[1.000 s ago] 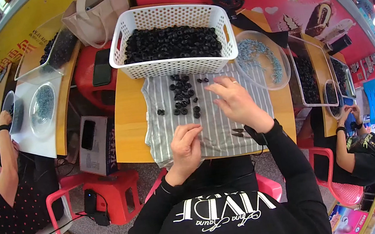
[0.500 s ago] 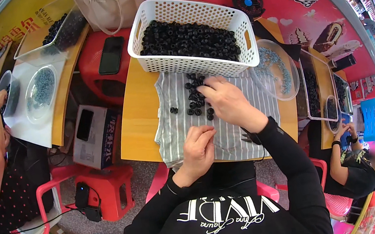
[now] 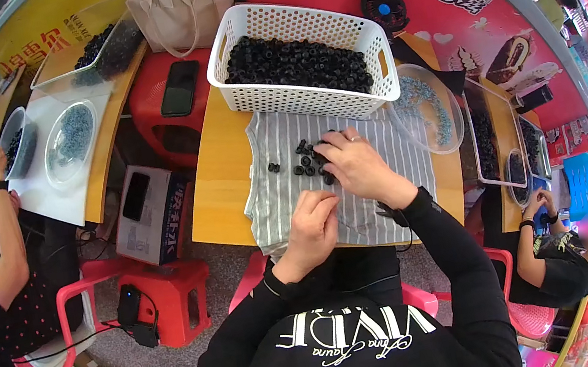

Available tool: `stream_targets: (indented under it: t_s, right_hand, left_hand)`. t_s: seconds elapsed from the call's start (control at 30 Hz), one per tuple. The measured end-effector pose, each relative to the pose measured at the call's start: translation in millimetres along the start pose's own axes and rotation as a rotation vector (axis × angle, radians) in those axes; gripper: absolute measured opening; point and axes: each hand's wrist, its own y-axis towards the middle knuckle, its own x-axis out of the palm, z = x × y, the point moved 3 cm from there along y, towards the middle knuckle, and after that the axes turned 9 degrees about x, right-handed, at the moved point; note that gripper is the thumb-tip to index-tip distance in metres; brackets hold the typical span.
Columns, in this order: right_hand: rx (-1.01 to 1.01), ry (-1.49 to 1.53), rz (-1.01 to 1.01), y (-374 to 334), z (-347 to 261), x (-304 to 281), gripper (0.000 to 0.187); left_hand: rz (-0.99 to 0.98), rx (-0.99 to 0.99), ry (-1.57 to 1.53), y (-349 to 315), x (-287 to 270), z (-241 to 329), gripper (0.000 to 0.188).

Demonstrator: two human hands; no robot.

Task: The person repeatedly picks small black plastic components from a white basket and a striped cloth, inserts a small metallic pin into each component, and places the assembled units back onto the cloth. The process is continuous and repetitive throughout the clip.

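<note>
Small black ring-shaped parts (image 3: 307, 160) lie in a loose cluster on a grey-and-white striped cloth (image 3: 267, 211). My right hand (image 3: 362, 165) is over the right side of the cluster, its fingers apart and touching some parts. Just below it and to the left, my left hand (image 3: 314, 228) is closed with thumb and fingertips pressed together. Whatever it may hold is hidden. A pair of small black parts (image 3: 274, 167) lies apart on the left. Beyond the cloth stands a white perforated basket (image 3: 296, 97) filled with more black parts (image 3: 298, 64).
A clear round tub (image 3: 409, 136) of small blue-grey pieces stands right of the basket, near a black fan (image 3: 385, 9). A phone (image 3: 180, 88) lies on a red stool at left. Co-workers sit at tables on both sides; one person's hands (image 3: 539, 203) are at right.
My right hand has moved slightly down with its fingers lower over the cluster. The black parts have shifted from a long column into a shorter group. My left hand stays closed nearby.
</note>
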Motion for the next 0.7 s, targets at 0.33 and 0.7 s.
stream_targets:
  t_s: [0.33,0.7]
  right_hand:
    - [0.082,0.170,0.226,-60,6,-16,0.034]
    - [0.400,0.139,0.188,-98,62,-29,0.024]
  left_hand:
    - [0.029,0.061,0.013,-4,3,-3,0.020]
    - [0.068,0.127,0.064,-11,9,-14,0.023]
